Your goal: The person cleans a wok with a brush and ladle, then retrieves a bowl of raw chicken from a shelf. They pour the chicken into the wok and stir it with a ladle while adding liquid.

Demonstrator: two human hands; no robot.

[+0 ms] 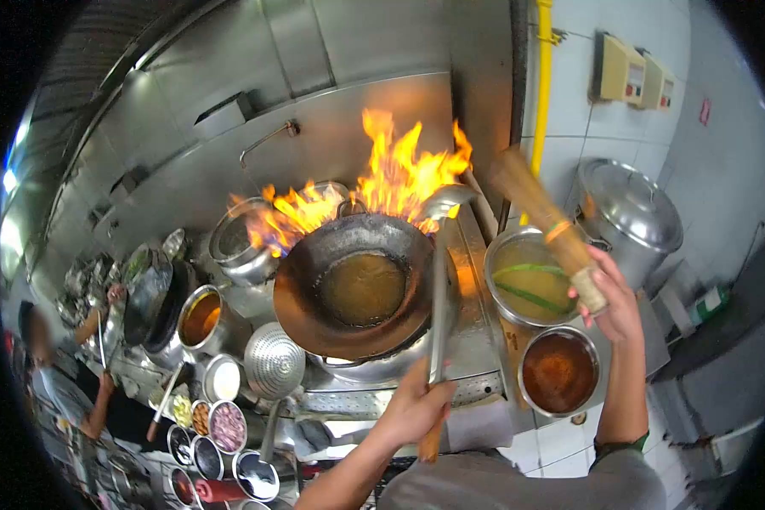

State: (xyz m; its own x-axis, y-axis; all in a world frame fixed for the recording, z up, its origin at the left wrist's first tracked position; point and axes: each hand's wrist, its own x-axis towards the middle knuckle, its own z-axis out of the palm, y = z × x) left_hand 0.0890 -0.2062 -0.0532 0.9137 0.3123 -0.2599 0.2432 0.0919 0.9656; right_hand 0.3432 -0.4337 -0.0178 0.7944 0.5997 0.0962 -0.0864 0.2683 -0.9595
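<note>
My left hand (412, 404) is closed around the long handle of a metal ladle (439, 297), its wooden end sticking out below my fingers. The ladle's bowl is raised past the wok's right rim, close to the flames. My right hand (614, 299) grips the lower end of a bamboo wok brush (542, 212), tilted up and left above a pot. In front of me a dark wok (302, 285) sits on the burner with brownish liquid (364, 289) in its bottom. Tall orange flames (408, 166) rise behind its far rim.
Right of the wok stand a pot with green leaves in liquid (527, 276), a pot of reddish-brown liquid (559, 371) and a lidded stockpot (631, 208). A perforated skimmer (274, 361) and several ingredient containers (228, 427) lie left. Another person (64, 395) works at far left.
</note>
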